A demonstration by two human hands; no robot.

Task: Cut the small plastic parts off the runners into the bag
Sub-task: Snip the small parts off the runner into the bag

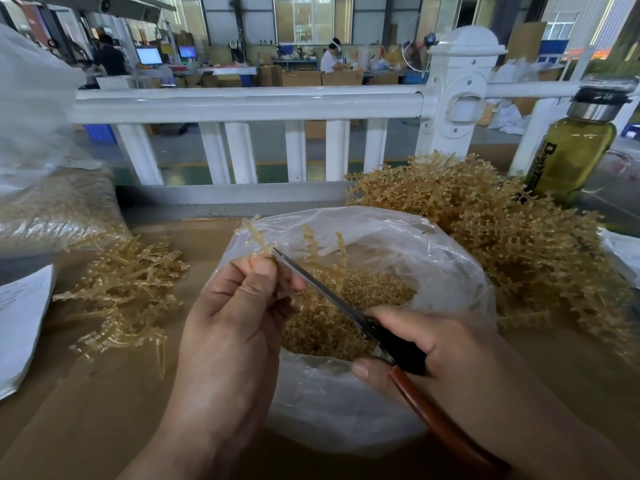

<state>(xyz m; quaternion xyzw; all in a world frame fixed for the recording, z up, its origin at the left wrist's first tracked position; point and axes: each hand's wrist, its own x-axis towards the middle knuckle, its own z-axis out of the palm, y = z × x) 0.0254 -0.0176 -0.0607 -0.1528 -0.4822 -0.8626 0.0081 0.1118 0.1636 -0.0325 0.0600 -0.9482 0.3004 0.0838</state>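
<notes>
While the brown cardboard-covered table (104, 410) spreads under everything, a big tangled heap (519, 244) of amber, translucent runners lies on its right side, bristling with small knobs. In the middle stands a clear, wrinkled plastic bag (329, 403) with its mouth wide open. A smaller pile (128, 292) of the same branchy runners lies to the left of it. The right hand (446, 344) grips the scissors (329, 294) by their black and reddish-brown handles. The slim dark blades point up and to the left, and they seem almost closed, though the tip is too small to be sure. The left hand (239, 323) pinches one thin runner (258, 237) between thumb and fingers, upright over the bag's left rim, at the blade tips. Cut parts (381, 292), tiny and grain-like, fill the bottom of the bag.
</notes>
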